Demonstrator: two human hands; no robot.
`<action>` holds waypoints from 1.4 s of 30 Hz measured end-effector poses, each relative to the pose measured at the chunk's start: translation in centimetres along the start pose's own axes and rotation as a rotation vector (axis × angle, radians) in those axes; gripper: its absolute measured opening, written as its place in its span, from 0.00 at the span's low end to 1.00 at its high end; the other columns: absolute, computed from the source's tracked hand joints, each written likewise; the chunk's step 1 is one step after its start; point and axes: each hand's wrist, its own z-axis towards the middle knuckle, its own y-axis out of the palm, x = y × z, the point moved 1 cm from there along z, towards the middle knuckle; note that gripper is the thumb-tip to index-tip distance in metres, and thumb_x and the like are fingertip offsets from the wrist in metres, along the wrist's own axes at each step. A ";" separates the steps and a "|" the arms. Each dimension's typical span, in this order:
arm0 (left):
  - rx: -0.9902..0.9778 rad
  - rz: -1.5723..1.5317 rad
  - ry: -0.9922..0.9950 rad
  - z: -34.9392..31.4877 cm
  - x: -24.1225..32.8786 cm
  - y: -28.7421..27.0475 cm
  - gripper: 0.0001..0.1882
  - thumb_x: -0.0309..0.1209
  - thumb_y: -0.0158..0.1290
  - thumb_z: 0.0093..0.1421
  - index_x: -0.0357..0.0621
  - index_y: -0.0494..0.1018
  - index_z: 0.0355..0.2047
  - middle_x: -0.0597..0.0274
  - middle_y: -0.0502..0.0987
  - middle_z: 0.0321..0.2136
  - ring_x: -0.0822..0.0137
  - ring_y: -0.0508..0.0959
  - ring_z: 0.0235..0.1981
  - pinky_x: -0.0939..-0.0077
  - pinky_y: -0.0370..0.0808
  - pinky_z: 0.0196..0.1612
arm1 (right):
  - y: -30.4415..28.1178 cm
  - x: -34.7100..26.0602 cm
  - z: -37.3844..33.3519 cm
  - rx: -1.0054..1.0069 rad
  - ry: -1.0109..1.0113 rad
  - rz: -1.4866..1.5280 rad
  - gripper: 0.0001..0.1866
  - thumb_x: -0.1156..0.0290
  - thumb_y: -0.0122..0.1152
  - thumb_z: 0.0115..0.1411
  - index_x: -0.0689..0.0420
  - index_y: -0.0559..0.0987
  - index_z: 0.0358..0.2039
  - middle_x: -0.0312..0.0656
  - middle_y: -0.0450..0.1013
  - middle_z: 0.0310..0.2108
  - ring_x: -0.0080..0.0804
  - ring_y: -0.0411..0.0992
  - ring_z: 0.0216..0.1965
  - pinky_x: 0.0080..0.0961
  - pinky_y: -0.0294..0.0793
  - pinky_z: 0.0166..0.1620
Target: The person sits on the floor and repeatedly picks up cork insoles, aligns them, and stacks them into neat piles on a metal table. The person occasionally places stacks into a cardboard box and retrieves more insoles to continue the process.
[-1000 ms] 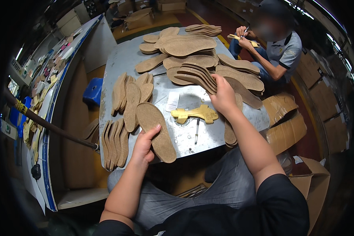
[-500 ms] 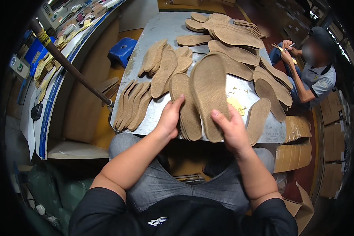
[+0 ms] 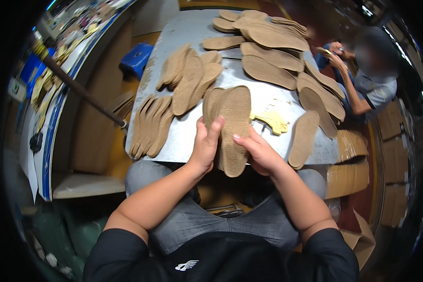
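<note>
Between my two hands a stack of brown cork-like insoles [image 3: 235, 127] is held upright at the near edge of the metal table [image 3: 188, 145]. My left hand [image 3: 207, 143] wraps the left side, its thumb on the face of the stack. From the right side my right hand [image 3: 261, 149] grips it, thumb pressed on the front insole. A yellow cut piece [image 3: 271, 121] lies on the table just beyond my right hand. One single insole [image 3: 304, 139] rests to the right. A row of leaning insoles [image 3: 150, 127] stands to the left.
More insole piles lie farther back, at the middle left [image 3: 189, 77] and the far right [image 3: 275, 35]. A co-worker [image 3: 369, 80] sits at the right side, handling a small item. To the left are a blue stool [image 3: 136, 60], a slanting pole [image 3: 77, 89] and a cluttered workbench [image 3: 56, 110].
The insole in my right hand has come left against the stack in my left hand. The yellow piece now shows more fully. My view has shifted slightly.
</note>
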 end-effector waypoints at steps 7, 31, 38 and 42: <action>0.000 0.057 -0.095 -0.3 -0.3 -0.3 0.38 0.31 0.65 0.69 0.35 0.58 0.72 0.44 0.76 0.60 0.57 0.81 0.59 0.60 0.81 0.62 | 1.0 1.7 0.9 0.003 -0.140 -0.031 0.61 0.48 0.66 0.77 0.60 0.33 0.86 0.59 0.50 0.83 0.50 0.55 0.83 0.43 0.59 0.81; -0.130 -0.274 -0.362 2.6 1.2 -2.5 0.31 0.53 0.57 0.77 0.39 0.77 0.65 0.47 0.85 0.53 0.46 0.87 0.51 0.44 0.84 0.58 | -6.2 -5.3 5.1 0.018 -0.110 -0.872 0.40 0.38 0.54 0.79 0.59 0.75 0.75 0.64 0.72 0.73 0.59 0.67 0.77 0.47 0.65 0.78; 0.002 -0.222 -0.340 2.6 0.9 -3.0 0.38 0.63 0.57 0.73 0.36 0.78 0.61 0.43 0.85 0.49 0.40 0.87 0.47 0.41 0.86 0.52 | -14.6 -4.7 6.9 0.622 0.085 -1.347 0.14 0.67 0.69 0.68 0.63 0.89 0.47 0.60 0.84 0.52 0.59 0.83 0.56 0.49 0.83 0.60; -0.068 -0.206 -0.378 2.5 0.6 -2.7 0.36 0.59 0.55 0.76 0.35 0.76 0.64 0.43 0.85 0.52 0.41 0.87 0.48 0.42 0.86 0.54 | -14.5 -4.6 8.0 0.678 0.085 -1.345 0.11 0.75 0.67 0.63 0.61 0.91 0.43 0.57 0.87 0.47 0.56 0.87 0.51 0.48 0.87 0.55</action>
